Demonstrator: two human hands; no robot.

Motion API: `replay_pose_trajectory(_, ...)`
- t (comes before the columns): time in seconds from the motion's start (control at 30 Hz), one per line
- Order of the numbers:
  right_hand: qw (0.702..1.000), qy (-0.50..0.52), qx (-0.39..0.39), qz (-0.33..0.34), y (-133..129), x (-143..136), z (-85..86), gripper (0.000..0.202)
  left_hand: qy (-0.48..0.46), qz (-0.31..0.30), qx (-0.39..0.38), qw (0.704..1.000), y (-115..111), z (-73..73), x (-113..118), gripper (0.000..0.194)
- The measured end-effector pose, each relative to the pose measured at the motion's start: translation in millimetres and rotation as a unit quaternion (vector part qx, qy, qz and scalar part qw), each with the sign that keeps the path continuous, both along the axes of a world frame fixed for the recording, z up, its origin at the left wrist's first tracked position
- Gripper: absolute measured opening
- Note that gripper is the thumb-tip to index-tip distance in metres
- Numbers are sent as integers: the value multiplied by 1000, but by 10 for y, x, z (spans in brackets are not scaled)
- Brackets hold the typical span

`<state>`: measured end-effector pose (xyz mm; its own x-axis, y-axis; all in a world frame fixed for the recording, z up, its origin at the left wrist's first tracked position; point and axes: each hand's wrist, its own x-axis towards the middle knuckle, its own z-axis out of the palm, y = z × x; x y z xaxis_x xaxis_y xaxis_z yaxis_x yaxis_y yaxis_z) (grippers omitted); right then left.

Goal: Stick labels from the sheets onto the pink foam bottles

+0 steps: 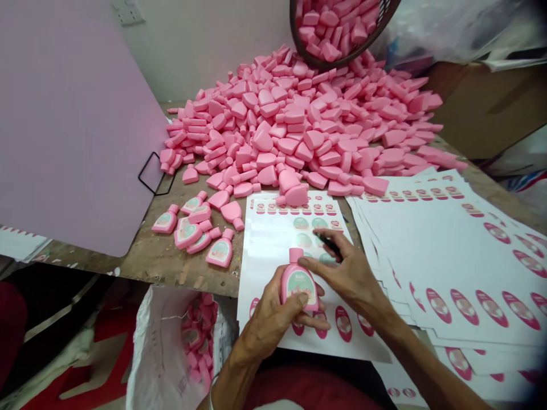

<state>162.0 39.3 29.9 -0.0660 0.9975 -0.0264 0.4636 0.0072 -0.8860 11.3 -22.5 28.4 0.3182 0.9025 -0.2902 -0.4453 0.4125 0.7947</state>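
Observation:
My left hand (273, 313) holds a pink bottle (294, 267) upright, with a green and white label on its front and the thumb on the label's lower edge. My right hand (348, 267) has a small dark tool (330, 245) between its fingers, and its thumb reaches the bottle's shoulder. Beneath both hands lies a sticker sheet (265, 256) with green labels and pink oval ones. Several labelled bottles (220, 252) rest on the table left of the sheet.
A large heap of pink bottles (273, 125) covers the table's back, below a tipped brown basket (294, 34). Sticker sheets (427, 245) are stacked at right. A white sack (147, 341) with bottles stands below the table edge. A pink board (77, 131) leans at left.

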Motion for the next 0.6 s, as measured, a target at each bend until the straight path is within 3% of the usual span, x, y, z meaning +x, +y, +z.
replay_pose_trajectory(0.07,999,27,-29,-20,-6,38,-19,61,-21,17,-3,1000,14,9,0,32)
replay_pose_trajectory(0.2,993,74,-92,29,-146,91,-56,67,-23,54,-31,998,47,22,63,34)
replay_pose_trajectory(0.33,992,47,-112,28,-195,238,-114,70,-16,73,-36,997,37,-9,114,36)
replay_pose_trajectory(0.4,996,18,-87,14,-142,379,-124,69,28,70,-16,997,41,-19,43,37)
replay_pose_trajectory(0.47,998,-11,-52,20,-36,508,-109,59,143,106,18,984,77,-7,-137,36)
replay_pose_trajectory(0.53,998,-49,-19,47,137,571,-76,45,318,189,65,927,157,28,-422,32)
replay_pose_trajectory(0.57,996,-70,-6,56,254,568,-57,42,411,241,92,874,212,49,-591,31)
replay_pose_trajectory(0.6,994,-92,6,57,390,544,-40,41,508,292,112,803,276,70,-767,29)
